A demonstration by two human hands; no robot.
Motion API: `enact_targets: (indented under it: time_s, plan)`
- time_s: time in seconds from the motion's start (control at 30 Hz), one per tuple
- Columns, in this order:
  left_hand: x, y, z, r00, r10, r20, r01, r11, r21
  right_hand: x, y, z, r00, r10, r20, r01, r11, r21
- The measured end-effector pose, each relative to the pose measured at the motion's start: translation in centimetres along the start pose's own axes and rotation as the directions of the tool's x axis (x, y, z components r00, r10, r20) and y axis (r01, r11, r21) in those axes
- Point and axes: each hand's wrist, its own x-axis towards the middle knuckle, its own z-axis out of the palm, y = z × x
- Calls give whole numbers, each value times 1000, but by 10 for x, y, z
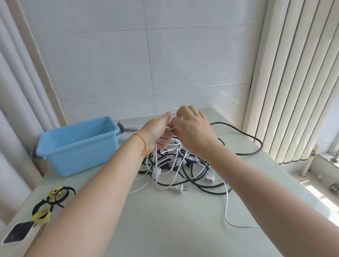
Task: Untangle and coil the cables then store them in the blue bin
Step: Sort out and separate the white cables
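— Cables (175,166), that's the heap in the middle of the frame: black and white ones knotted together on the pale surface (172,229), just below the two hands.

— Are the hands in it?

— Above it. The left hand (157,133) has its fingers curled round a few white strands that hang straight down into the pile. The right hand (193,130) is right against it, fingers bent, pinching at the same white strand near the top; the fingertips themselves are hidden behind the back of the hand, so I can't say exactly how they pinch.

— Anything loose from the tangle?

— A white plug (179,188) lies at the lower edge of the heap, a white connector (210,178) just right of it. One white cord (228,211) trails down toward the lower right. A thick black cable (246,136) loops out to the right, toward the vertical blinds (301,67).

— And the bin?

— Blue bin (79,147), left of centre, standing on the surface, well apart from the heap. I see nothing inside, though its floor is partly hidden. Behind it lies a small grey thing I can't make out.

— Lower left?

— Black and yellow strap loops (50,202), lying on the surface. Below them, at the edge, a white device with a dark face (17,233). A curtain (4,100) hangs on the left, and a red string (142,140) circles the left wrist.
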Motion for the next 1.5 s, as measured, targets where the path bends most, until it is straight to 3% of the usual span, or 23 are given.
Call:
enact_targets:
  time_s: [0.07, 0.13, 0.17, 0.23, 0.27, 0.3, 0.33, 0.4, 0.47, 0.5, 0.6, 0.67, 0.73, 0.83, 0.93, 1.0, 1.1, 1.17, 1.27, 1.33, 1.37, 1.43, 1.5]
  plan:
    - [-2, -3, -2, 999, 30, -40, -30, 1000, 11, 2, -4, -2, 992, 89, 93, -96, 993, 72]
    - [-2, -10, -7, 990, 98, -102, -91, 993, 72, 9, 2, -14, 929, 356, 104, -370, 882, 292]
    - [-2, -15, -12, 979, 134, -151, -117, 986, 116, 14, 11, -24, 855, 515, 62, -487, 756, 438]
    - [-1, -25, -23, 943, 190, -275, -147, 974, 169, 19, 34, -52, 616, 788, -5, -568, 449, 690]
    - [0, -29, -28, 926, 198, -321, -153, 975, 161, 19, 47, -64, 532, 847, -7, -577, 368, 729]
    - [0, -32, -31, 914, 200, -353, -157, 977, 147, 17, 58, -71, 509, 861, -5, -617, 369, 695]
    - [-1, -32, -32, 901, 209, -381, -162, 975, 153, 13, 65, -74, 527, 849, 18, -687, 414, 597]
    - [-1, -28, -28, 865, 273, -422, -184, 953, 239, 6, 71, -71, 582, 804, 123, -806, 548, 224]
    - [-2, -20, -17, 849, 366, -382, -199, 890, 411, -2, 58, -63, 639, 733, 231, -713, 678, -178]
    - [-2, -16, -10, 849, 402, -342, -202, 846, 493, -3, 48, -57, 676, 676, 295, -630, 737, -245]
    - [3, -6, 16, 887, 398, -233, -184, 769, 612, 1, 12, -49, 873, 352, 339, -370, 929, -11]
    - [6, -7, 27, 914, 344, -215, -149, 778, 611, -1, -6, -41, 911, 226, 344, -270, 959, 84]
    - [10, -18, 29, 930, 288, -231, -127, 837, 533, -5, -13, -35, 882, 262, 392, -346, 924, 162]
    - [3, -32, 27, 921, 194, -338, -115, 964, 239, -13, -13, -24, 769, 288, 571, -471, 859, 200]
    - [0, -49, 21, 945, 150, -292, -70, 961, 268, -18, -14, -16, 684, 253, 684, -529, 818, 227]
    - [-2, -58, 17, 966, 133, -223, -68, 958, 279, -18, -13, -17, 670, 294, 682, -646, 683, 341]
    - [-1, -57, 14, 949, 221, -227, -160, 953, 258, -7, -5, -31, 686, 369, 627, -721, 225, 656]
    - [4, -53, 13, 934, 252, -254, -180, 944, 276, 3, 2, -51, 723, 410, 556, -580, -78, 811]
    - [10, -58, 3, 932, 248, -265, -143, 922, 360, 16, 24, -85, 698, 579, 421, -361, -222, 906]
    - [11, -66, -6, 919, 238, -314, -94, 906, 413, 15, 47, -100, 607, 725, 325, -277, -190, 942]
    - [11, -66, -10, 906, 242, -348, -79, 904, 421, 10, 60, -99, 528, 805, 271, -310, -115, 944]
    - [11, -57, -12, 859, 304, -411, -117, 899, 422, -5, 80, -90, 390, 911, 136, -552, 113, 826]
    - [7, -36, -8, 813, 404, -419, -210, 875, 437, -21, 88, -71, 407, 910, 79, -807, 317, 498]
